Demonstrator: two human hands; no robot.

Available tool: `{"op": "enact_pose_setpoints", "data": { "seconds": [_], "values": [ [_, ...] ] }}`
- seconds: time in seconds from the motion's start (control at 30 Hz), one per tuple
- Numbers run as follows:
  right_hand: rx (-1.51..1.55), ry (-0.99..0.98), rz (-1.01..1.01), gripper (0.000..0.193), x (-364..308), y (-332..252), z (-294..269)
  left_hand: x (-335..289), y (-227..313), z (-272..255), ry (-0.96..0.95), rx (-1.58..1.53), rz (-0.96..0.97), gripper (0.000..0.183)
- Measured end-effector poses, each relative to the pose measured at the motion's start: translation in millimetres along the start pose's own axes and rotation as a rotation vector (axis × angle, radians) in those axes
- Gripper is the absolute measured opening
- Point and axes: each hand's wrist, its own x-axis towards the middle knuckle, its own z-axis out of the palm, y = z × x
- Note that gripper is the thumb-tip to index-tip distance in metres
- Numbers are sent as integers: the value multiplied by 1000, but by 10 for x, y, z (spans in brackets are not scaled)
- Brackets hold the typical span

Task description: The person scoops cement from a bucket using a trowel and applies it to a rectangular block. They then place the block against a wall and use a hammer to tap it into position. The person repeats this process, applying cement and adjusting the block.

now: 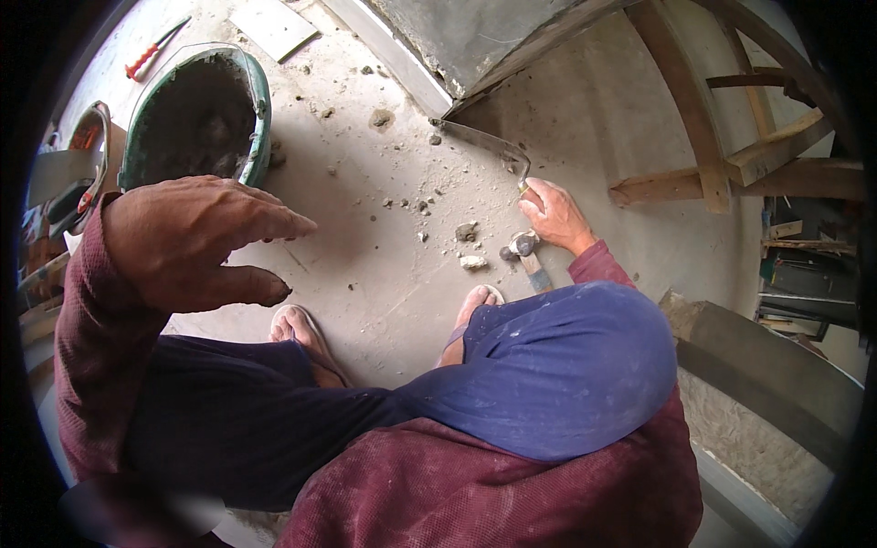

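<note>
My right hand is closed round the handle of a trowel, whose blade reaches along the floor to the foot of a grey rendered corner. On the left, my left hand is raised in the air with thumb and fingers apart and nothing in it. Behind it stands a green bucket with dark, wet-looking mortar inside; the hand hides part of its near side. A hammer lies on the floor beside my right hand, near my right foot.
Crumbs and lumps of mortar are scattered on the floor. A red-handled tool and a pale flat tile lie beyond the bucket. Wooden beams stand at the right. Tools and clutter fill the far left edge.
</note>
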Motion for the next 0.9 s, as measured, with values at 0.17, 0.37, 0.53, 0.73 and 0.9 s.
{"op": "enact_pose_setpoints", "data": {
  "seconds": [0.17, 0.37, 0.53, 0.73, 0.9],
  "values": [
    [-109, -105, 75, 39, 50, -130, -218, 61, 21, -44, -37, 16, -1, 56],
    [-102, 75, 178, 23, -432, -560, -193, 92, -7, -81, -114, -14, -14, 57],
    [-73, -51, 158, 23, -327, -630, -106, 173, -9, -92, -77, 52, 41, 57],
    [-137, -1, 140, 25, -118, -571, 59, 110, 33, -85, -104, -9, 29, 55],
    [-80, 75, 229, 40, -387, -777, -180, 55, -108, 7, -35, 14, 123, 52]
  ]
}}
